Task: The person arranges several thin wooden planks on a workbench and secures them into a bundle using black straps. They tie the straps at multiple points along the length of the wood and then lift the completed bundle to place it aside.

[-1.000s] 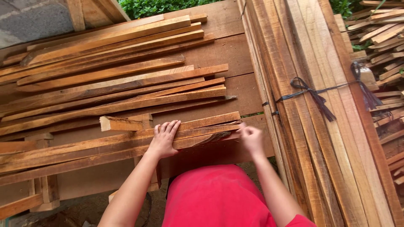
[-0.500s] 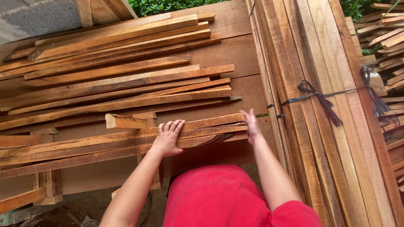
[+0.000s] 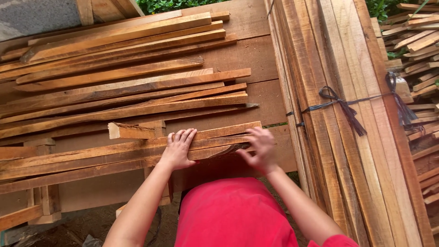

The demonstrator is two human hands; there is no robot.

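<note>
Far left: loose slats (image 3: 114,87) fanned over the wooden bench (image 3: 256,98), all running roughly L–R. Short offcut block (image 3: 130,131) sits just behind my L hand. L hand (image 3: 177,148) lies flat, fingers spread and straight, palm pressing down on the near slat bundle (image 3: 91,155); not gripping, just pinning it. That bundle's long axis runs L–R, tilted up a bit toward the R end, right in front of me at the bench's near edge. R hand (image 3: 260,146) is at its R end, fingers curled round the slat tips (looks like a loose hold, can't tell how tight). So R hand's nearer the end, L nearer the middle. Further R: tied plank stack (image 3: 347,91), long axis away from me, black cord (image 3: 340,103) knotted round it. More offcuts (image 3: 418,41) far R.
</note>
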